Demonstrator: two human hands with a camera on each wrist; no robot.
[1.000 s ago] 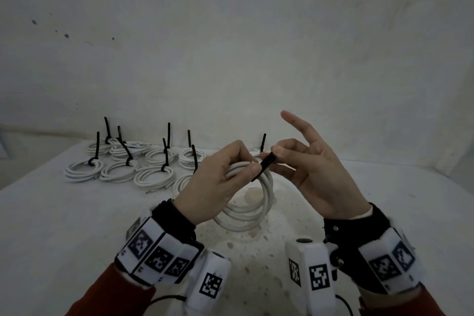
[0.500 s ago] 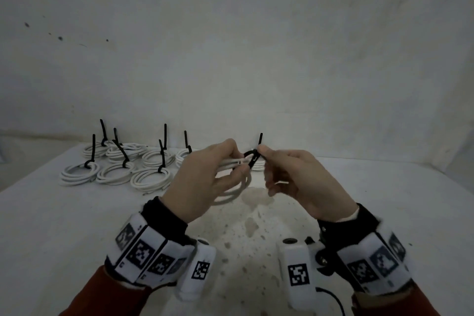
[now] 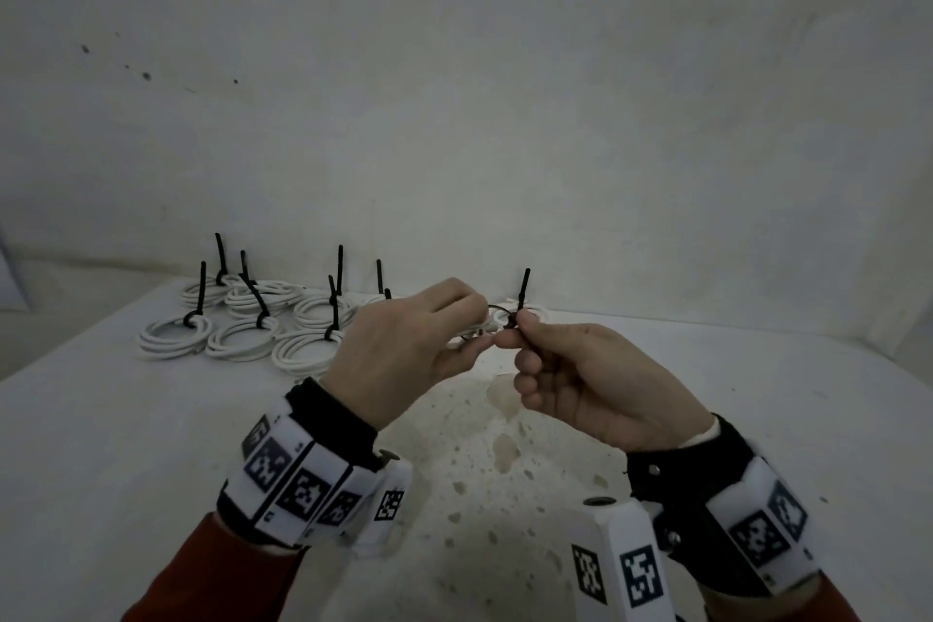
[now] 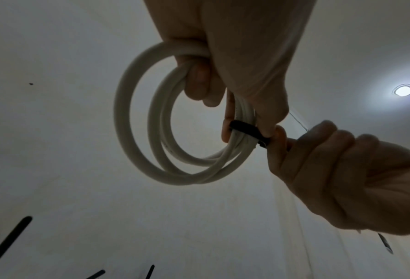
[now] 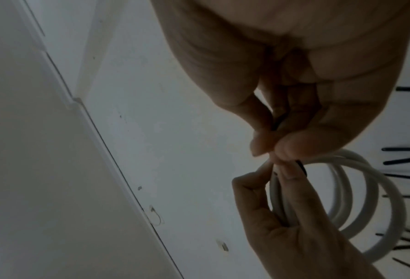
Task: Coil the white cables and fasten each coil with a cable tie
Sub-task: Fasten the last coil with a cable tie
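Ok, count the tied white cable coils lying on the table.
7 visible tied white cable coils: back row; front row; one behind the fingertips. The left hand may hide more.

dim, grey, flat light throughout. a round ceiling lamp [image 4: 403,90] glows with a soft halo in the left wrist view. both wrist views are soft and noisy, the right darkest; straight edges bow in the head view.
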